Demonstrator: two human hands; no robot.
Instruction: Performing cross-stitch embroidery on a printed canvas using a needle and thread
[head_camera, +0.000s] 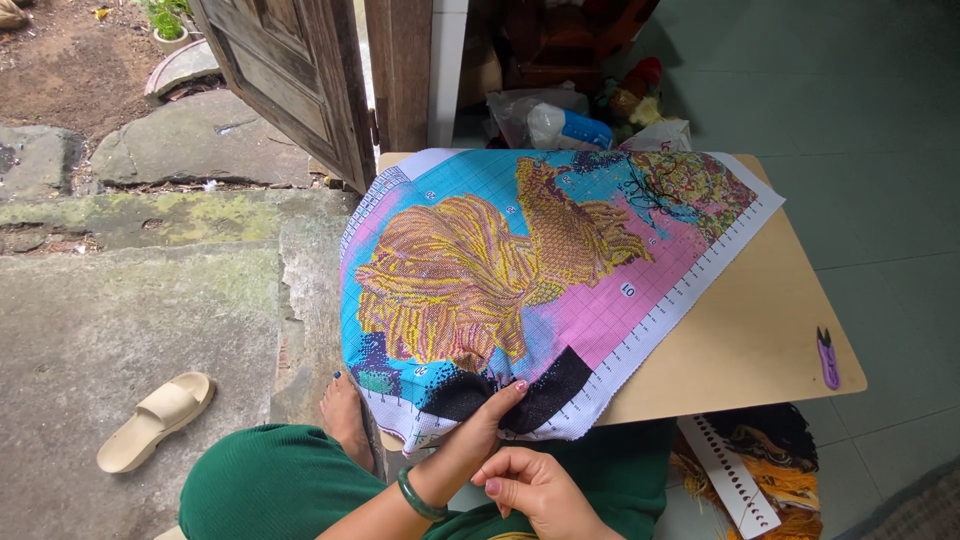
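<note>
**Left hand at the canvas's near edge, right hand drawn back below it**

The canvas (520, 270) lies spread over a small wooden table (740, 330), draping off the table's left and near sides toward the person's lap. It is a gridded needlework cloth worked with a golden fish on blue and pink, with a dark patch at the near border. Its long axis runs on a slant, from the near-left corner up to the far-right corner.

The left hand (487, 415) is the nearer one: it reaches up from the lap and meets the near edge at the dark patch, fingers curled over the cloth, thumb side hidden. It seems to pinch or press the fabric there, though how firmly cannot be told. A green bangle (420, 497) sits on that wrist.

The right hand (535, 490) hangs just below and to the right of the left, clear of the cloth. Its fingers are loosely curled with thumb and forefinger drawn together; whether they hold a needle or thread is too small to tell. The work spot lies up and slightly left from it.

Purple snips (827, 357) rest well apart on the table's right edge. A sandal (155, 420) lies on the stone floor to the left.
</note>
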